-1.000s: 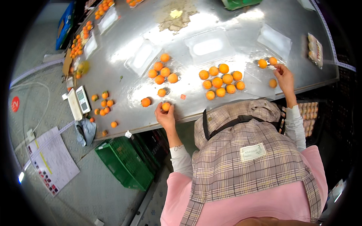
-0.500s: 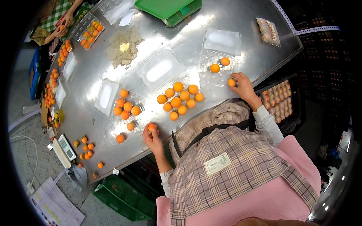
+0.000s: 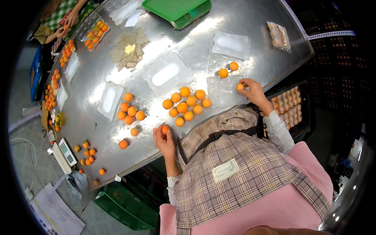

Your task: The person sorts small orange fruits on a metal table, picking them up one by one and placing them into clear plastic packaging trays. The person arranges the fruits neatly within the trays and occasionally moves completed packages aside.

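My left hand [image 3: 164, 141] is closed around an orange [image 3: 165, 129] above the table's near edge. Over at the right, my right hand [image 3: 253, 92] grips another orange [image 3: 240, 87] between thumb and fingers, at the corner of a clear plastic tray [image 3: 219, 83] that has two oranges [image 3: 223, 73] in it. Between my hands lies a clear tray filled with several oranges [image 3: 182, 107]. Left of that, a partly filled clear tray [image 3: 145, 106] carries several oranges [image 3: 132, 111], and two loose oranges [image 3: 123, 144] lie just below it.
Green trays [image 3: 176, 11] stand at the far edge, a wrapped fruit pack [image 3: 279, 36] at the far right. A scale [image 3: 67, 152] and loose oranges sit at the left. A crate of packed fruit [image 3: 288, 105] is below the right edge. A co-worker's hands [image 3: 67, 25] show at upper left.
My left hand has shifted slightly right and up with its orange. My right hand stays by the right tray, still gripping its orange.
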Demonstrator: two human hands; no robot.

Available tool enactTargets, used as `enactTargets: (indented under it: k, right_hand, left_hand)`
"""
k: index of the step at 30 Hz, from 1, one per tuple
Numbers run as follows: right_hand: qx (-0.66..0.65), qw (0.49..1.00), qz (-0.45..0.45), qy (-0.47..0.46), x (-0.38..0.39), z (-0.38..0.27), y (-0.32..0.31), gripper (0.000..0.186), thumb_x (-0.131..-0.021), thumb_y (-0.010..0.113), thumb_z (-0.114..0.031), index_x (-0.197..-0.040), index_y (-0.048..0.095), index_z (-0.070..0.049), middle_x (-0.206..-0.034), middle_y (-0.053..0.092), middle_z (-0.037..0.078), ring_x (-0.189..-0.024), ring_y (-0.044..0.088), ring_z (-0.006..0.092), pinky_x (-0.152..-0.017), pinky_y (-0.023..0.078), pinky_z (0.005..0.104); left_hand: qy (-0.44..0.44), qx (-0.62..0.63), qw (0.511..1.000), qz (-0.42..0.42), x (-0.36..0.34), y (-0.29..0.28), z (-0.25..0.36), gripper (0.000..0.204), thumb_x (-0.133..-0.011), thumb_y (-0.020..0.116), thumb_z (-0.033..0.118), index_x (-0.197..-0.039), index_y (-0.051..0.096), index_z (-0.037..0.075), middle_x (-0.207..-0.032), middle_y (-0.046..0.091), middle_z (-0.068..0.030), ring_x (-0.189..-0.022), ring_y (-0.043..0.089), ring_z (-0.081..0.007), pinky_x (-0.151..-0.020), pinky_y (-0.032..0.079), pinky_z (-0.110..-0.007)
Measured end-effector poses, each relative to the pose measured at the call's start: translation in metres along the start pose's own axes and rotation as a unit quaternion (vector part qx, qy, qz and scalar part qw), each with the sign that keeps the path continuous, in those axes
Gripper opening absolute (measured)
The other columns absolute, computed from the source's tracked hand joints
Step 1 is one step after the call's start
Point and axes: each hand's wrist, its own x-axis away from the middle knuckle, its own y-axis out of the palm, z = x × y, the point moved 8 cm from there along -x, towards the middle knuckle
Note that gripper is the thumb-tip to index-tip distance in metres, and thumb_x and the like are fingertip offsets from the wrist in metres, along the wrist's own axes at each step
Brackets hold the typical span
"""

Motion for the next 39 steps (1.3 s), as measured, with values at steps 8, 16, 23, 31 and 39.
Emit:
enactTargets:
  k: [8,16,23,31,39]
  right_hand:
    - [0.081,0.988,0.118,-0.063,-0.065,-0.038,-0.012,0.042,-0.08,0.075,-0.012,-0.122,0.07,-0.006,-0.114,0.068,0.013,-0.103,0.067,0.0328,-0.092,0.053,0.0387]
    - [-0.185,0.98,0.005,0.079,-0.09,0.001,0.002,0.034,-0.094,0.073,-0.024,-0.122,0.071,-0.005,-0.106,0.076,0.004,-0.091,0.068,0.0143,-0.082,0.055,0.0325]
    - [-0.223,0.964,-0.143,-0.026,-0.057,-0.118,0.073,0.034,-0.093,0.074,-0.027,-0.117,0.07,-0.004,-0.103,0.075,0.005,-0.088,0.068,0.0152,-0.078,0.055,0.0331]
    - [-0.042,0.98,-0.127,-0.148,-0.065,-0.163,0.109,0.033,-0.088,0.071,-0.02,-0.115,0.07,0.0,-0.11,0.071,0.018,-0.092,0.069,0.0337,-0.084,0.056,0.041]
    - [0.011,0.986,-0.109,-0.124,-0.101,-0.143,0.131,0.028,-0.093,0.062,-0.023,-0.106,0.068,0.001,-0.098,0.071,0.023,-0.09,0.069,0.0406,-0.083,0.055,0.044]
  left_hand:
    - [-0.028,-0.072,0.997,0.02,-0.005,-0.01,0.019,0.048,-0.088,0.077,0.013,-0.133,0.063,0.003,-0.133,0.053,-0.017,-0.093,0.064,-0.0212,-0.072,0.055,-0.029]
    - [-0.057,-0.02,0.994,0.091,0.006,-0.039,0.021,0.041,-0.09,0.073,0.01,-0.13,0.066,0.004,-0.128,0.055,-0.0119,-0.074,0.06,-0.0143,-0.064,0.052,-0.027]
    - [-0.105,0.175,0.978,0.037,-0.01,-0.011,0.02,0.044,-0.094,0.065,0.005,-0.137,0.059,0.0,-0.132,0.059,-0.0139,-0.105,0.064,-0.0195,-0.091,0.053,-0.032]
    - [-0.171,0.217,0.957,-0.089,-0.023,0.042,0.018,0.065,-0.098,0.057,0.007,-0.157,0.035,-0.003,-0.151,0.05,-0.0209,-0.118,0.059,-0.0216,-0.094,0.05,-0.033]
    - [-0.237,0.193,0.938,-0.165,-0.017,0.059,0.003,0.06,-0.095,0.056,0.001,-0.153,0.041,-0.001,-0.105,0.064,-0.0087,-0.086,0.067,-0.0166,-0.076,0.06,-0.03]
